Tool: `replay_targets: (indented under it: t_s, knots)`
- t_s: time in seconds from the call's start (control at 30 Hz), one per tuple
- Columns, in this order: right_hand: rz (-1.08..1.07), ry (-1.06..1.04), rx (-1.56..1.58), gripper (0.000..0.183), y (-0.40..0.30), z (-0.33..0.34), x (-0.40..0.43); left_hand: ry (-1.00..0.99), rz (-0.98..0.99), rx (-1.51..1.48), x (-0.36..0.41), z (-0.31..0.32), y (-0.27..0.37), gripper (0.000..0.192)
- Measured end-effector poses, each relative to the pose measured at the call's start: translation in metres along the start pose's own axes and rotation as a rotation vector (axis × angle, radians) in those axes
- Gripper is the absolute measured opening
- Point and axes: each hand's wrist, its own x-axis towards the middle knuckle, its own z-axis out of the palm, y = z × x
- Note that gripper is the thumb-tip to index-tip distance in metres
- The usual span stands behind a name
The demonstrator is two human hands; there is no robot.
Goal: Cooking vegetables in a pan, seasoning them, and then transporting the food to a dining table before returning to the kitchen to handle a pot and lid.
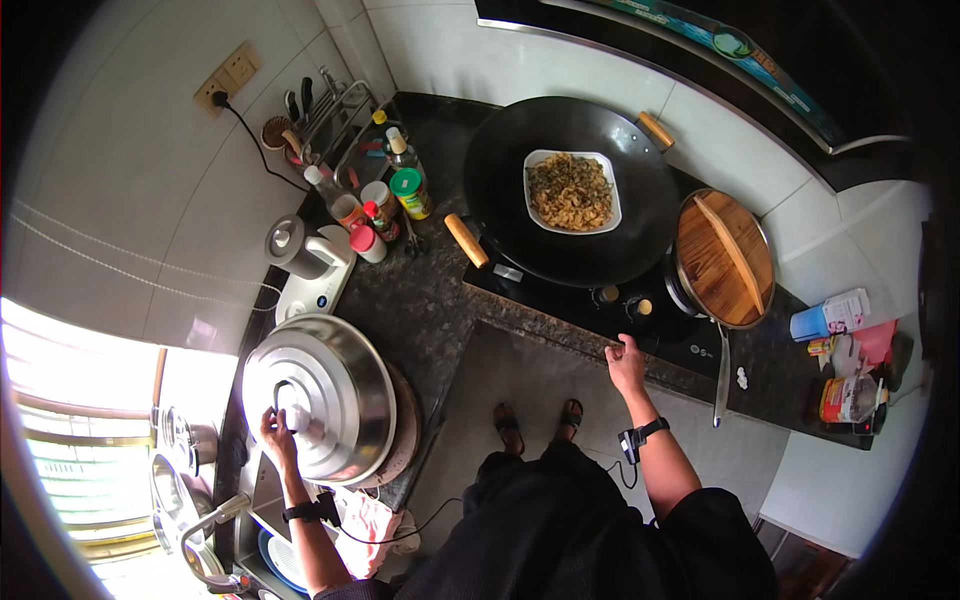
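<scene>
At the left, my left hand point(279, 441) grips the handle of a domed metal lid point(330, 367) that sits over a wide round vessel near the sink. My right hand point(626, 365) is held over the front edge of the cooktop, its fingers partly curled and holding nothing. Beyond it, a large black wok point(495, 172) with wooden handles rests on the cooktop point(675, 349). Inside the wok stands a white square dish point(618, 214) filled with browned, chopped food point(571, 191). Right of the wok, a wooden lid point(724, 259) covers a long-handled pan.
An electric kettle point(289, 244) on its base, a green-lidded container point(409, 187) and several bottles line the left counter. Behind them is a metal knife rack point(337, 112). A faucet point(214, 517) stands at lower left. Packages and a plastic jar point(847, 397) lie at far right.
</scene>
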Motion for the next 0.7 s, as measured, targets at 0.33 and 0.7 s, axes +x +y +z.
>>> replay_targets:
  t_s: [0.33, 0.7]
  knots:
    - [-0.102, -0.084, 0.031, 0.04, 0.006, 0.008, -0.008, 0.104, 0.002, -0.104, 0.008, 0.0, -0.063, 0.045]
    - [-0.013, -0.342, 0.046, 0.039, 0.046, 0.026, -0.003, 0.332, 0.148, 0.007, -0.02, -0.116, 0.092, 0.031]
